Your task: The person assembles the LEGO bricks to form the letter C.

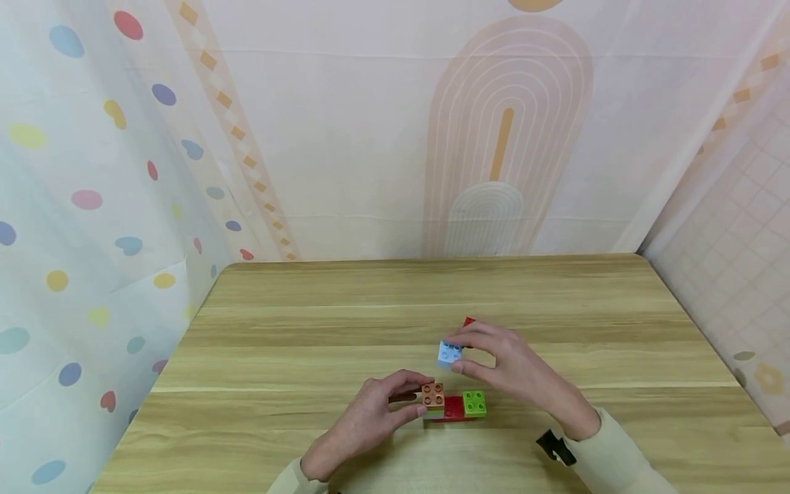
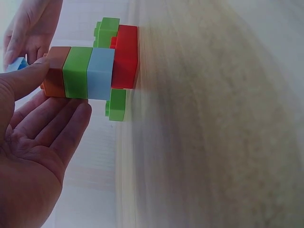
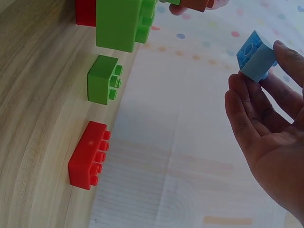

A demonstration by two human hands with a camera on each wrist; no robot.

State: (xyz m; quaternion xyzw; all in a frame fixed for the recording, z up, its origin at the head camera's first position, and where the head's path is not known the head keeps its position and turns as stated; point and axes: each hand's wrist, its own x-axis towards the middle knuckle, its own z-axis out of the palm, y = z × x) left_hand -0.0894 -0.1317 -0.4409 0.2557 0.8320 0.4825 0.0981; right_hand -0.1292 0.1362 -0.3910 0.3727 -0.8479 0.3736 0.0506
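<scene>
My left hand (image 1: 370, 415) pinches the orange-brown toy brick (image 1: 433, 394) between thumb and fingers. That brick tops a stack, with a green brick (image 2: 77, 72) and a pale blue brick (image 2: 100, 73) below it. The stack stands on one end of a long red brick (image 1: 455, 408); a green brick (image 1: 474, 403) sits at the other end. Above and beyond it, my right hand (image 1: 518, 363) holds a light blue brick (image 1: 449, 353) off the table, thumb against fingers. Its hollow underside (image 3: 248, 49) shows in the right wrist view.
A loose green brick (image 3: 102, 78) and a loose red brick (image 3: 88, 156) lie on the wooden table (image 1: 296, 329), beyond the built piece. In the head view the right hand covers most of them. Patterned cloth (image 1: 345, 137) hangs behind the table.
</scene>
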